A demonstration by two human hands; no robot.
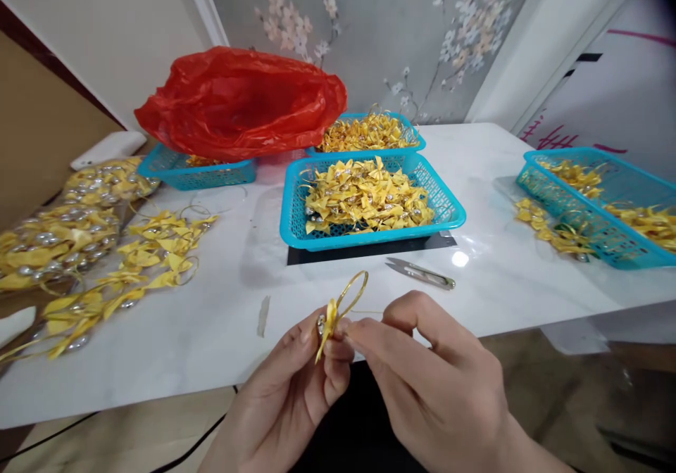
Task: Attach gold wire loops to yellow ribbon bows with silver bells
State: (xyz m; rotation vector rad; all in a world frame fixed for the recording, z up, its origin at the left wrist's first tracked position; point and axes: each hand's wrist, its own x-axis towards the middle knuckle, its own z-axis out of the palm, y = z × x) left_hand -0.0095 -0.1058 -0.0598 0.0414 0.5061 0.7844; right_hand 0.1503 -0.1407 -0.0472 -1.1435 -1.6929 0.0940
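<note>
**Two hands pinch a yellow bow at the bench edge**

Both hands meet low in the view, just in front of the near edge of the white bench. The left hand grips a small yellow ribbon bow between thumb and forefinger, with a silver bead showing at its centre. The right hand closes its thumb and forefinger on the same bow from the other side, so the fingertips of the two hands touch around it. A gold wire loop rises from the bow, tilted up and to the right.

Just beyond the hands, a pair of thread snips lies flat on the bench. Behind it stands a blue basket heaped with yellow bows, resting on a dark mat. To the left, loose bows with wire loops are scattered over the bench, and clear bags of bows lie at the left edge. At the right edge a second basket holds more bows, with a few spilled beside it.

Farther back, a third basket is filled with bows, and a red plastic bag lies over a fourth basket. A wall with a floral pattern stands behind the bench.
</note>
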